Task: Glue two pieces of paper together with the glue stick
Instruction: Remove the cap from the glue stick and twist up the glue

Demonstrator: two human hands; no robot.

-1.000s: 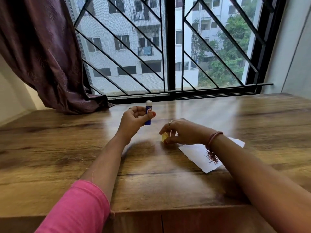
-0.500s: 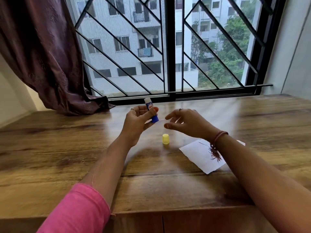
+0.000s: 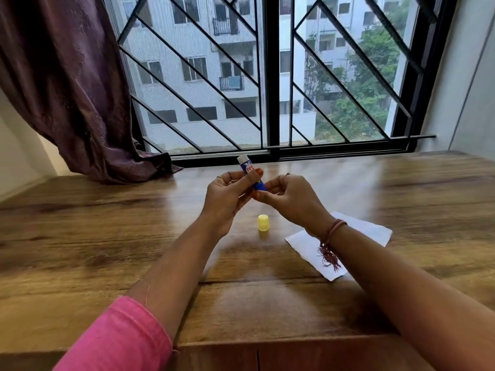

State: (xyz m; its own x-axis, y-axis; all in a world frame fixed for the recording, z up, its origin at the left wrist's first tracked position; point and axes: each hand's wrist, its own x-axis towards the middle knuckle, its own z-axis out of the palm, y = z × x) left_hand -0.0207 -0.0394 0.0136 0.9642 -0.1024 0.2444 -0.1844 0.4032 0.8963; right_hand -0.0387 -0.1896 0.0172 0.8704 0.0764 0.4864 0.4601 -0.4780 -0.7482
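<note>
I sit at a wooden table point(image 3: 80, 250) whose grain runs across the whole lower frame, its near edge at the bottom. At lower left my pink sleeve point(image 3: 120, 338) covers the upper forearm; from there my left arm rises bare toward the centre of the frame. My right arm comes in from the lower right corner, also bare, with a red thread bracelet point(image 3: 333, 231) at the wrist, its tassel hanging over the white paper point(image 3: 372, 231). That paper lies flat on the table right of centre, partly under my right wrist; I cannot tell whether it is one sheet or two.

Just left of the paper, between my two forearms, the yellow cap point(image 3: 263, 223) stands alone on the wood, apart from both hands.

Above it, at mid-frame, my left hand point(image 3: 227, 194) is raised off the table, palm turned toward me, fingers curled and thumb pressed around the glue stick point(image 3: 250, 172). The stick tilts up and left, white end uppermost, blue end lowest. My right hand point(image 3: 292, 195) meets it from the right, fingertips pinched at the blue base.

Farther back, a maroon curtain point(image 3: 67, 89) hangs at upper left, beside the barred window point(image 3: 270, 76) filling the top.
</note>
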